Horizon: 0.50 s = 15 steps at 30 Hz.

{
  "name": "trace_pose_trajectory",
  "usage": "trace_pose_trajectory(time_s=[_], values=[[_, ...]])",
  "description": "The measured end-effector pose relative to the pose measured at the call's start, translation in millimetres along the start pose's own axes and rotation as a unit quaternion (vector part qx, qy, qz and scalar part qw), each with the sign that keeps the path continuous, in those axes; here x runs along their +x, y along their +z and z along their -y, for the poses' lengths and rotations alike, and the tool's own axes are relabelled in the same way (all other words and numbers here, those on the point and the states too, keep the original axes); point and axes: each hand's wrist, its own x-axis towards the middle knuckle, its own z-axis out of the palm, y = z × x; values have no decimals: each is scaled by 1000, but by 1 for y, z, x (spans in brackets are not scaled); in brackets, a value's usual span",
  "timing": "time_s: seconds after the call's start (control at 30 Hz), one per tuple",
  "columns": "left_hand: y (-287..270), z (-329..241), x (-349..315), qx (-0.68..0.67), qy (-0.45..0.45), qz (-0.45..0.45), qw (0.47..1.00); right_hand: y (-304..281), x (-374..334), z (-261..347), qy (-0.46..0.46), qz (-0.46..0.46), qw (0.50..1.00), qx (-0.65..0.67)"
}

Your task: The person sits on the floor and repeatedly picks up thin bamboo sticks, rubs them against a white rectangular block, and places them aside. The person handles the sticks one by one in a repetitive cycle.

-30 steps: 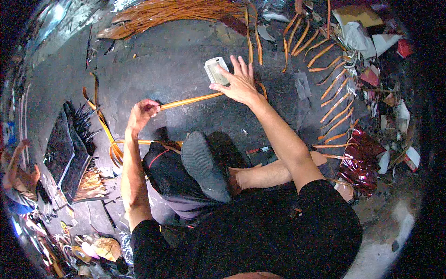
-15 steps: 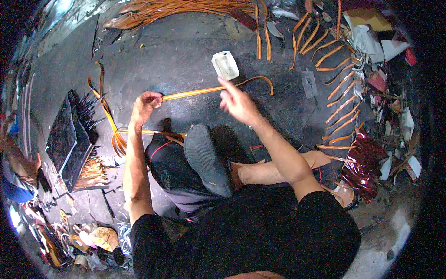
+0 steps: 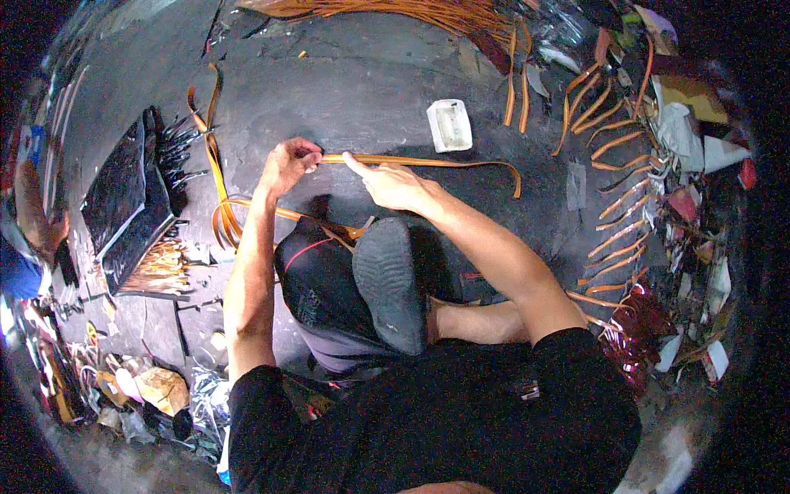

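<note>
A long tan-orange strip (image 3: 448, 162), likely leather, stretches from left to right over the dark floor, its far right end curling toward me. My left hand (image 3: 290, 167) is closed, pinching the strip's left end between thumb and fingers. Close beside it, my right hand (image 3: 397, 185) has one finger stretched out, its tip touching the strip; the other fingers are loosely curled and do not appear to grip. A small white rectangular dish (image 3: 450, 126) rests beyond the strip. Its contents are hard to make out.
More strips loop on the floor at left (image 3: 212, 165), beside a black folded sheet (image 3: 123, 202) with strips under it. Cut strips (image 3: 613, 210) form a curved row at right, near scraps. A strip bundle (image 3: 395, 10) lies at the top. My shoe (image 3: 385, 284) is below my hands.
My right hand has slid left along the strip, from near its middle to close by my left hand. The whole view has shifted, so the dish and floor things appear farther right.
</note>
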Motion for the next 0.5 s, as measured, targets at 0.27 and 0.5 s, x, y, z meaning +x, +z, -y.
trace_pose_trajectory(time_s=[0.27,0.5], values=[[-17,-1,19,36,121,-115,985,-26,66,54,-13,41,999,-23],[50,-51,-6,348,341,-35,872,-57,-83,17,76,-154,978,117]])
